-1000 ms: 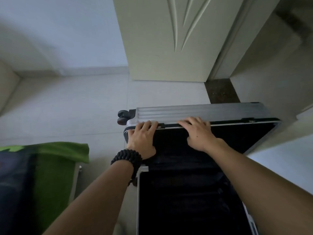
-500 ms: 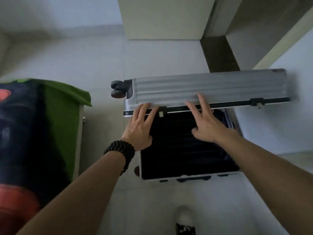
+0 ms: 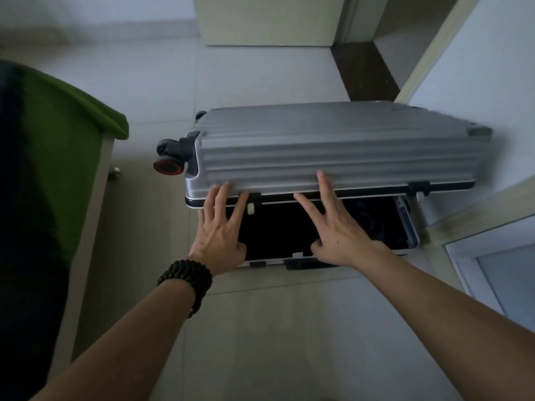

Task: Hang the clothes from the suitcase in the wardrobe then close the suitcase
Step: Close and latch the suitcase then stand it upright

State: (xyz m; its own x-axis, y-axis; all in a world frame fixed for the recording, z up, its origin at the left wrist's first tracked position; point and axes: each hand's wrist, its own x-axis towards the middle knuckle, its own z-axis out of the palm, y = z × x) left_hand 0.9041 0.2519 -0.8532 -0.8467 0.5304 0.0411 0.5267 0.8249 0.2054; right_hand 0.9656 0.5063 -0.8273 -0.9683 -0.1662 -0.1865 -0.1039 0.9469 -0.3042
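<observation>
A silver ribbed suitcase lid [image 3: 333, 146] is tilted down over the black-lined lower half [image 3: 289, 227], which lies on the tiled floor. A gap remains along the near edge. My left hand [image 3: 221, 230] rests flat with spread fingers on the lid's near left rim. My right hand [image 3: 333, 227] is also flat and spread, fingertips on the lid's edge near the middle. Neither hand grips anything. A black wheel with a red hub [image 3: 169, 160] sticks out at the left end. No clothes show inside the dark interior.
A bed with a green cover [image 3: 72, 134] stands close on the left. A pale door [image 3: 269, 18] and a dark threshold [image 3: 364, 70] lie beyond the suitcase. A wall corner and framed glass panel [image 3: 492, 256] are on the right.
The lid has swung down toward me from nearly upright to almost shut. My hands followed its edge downward, fingers spreading flat. My view has tilted down toward the floor.
</observation>
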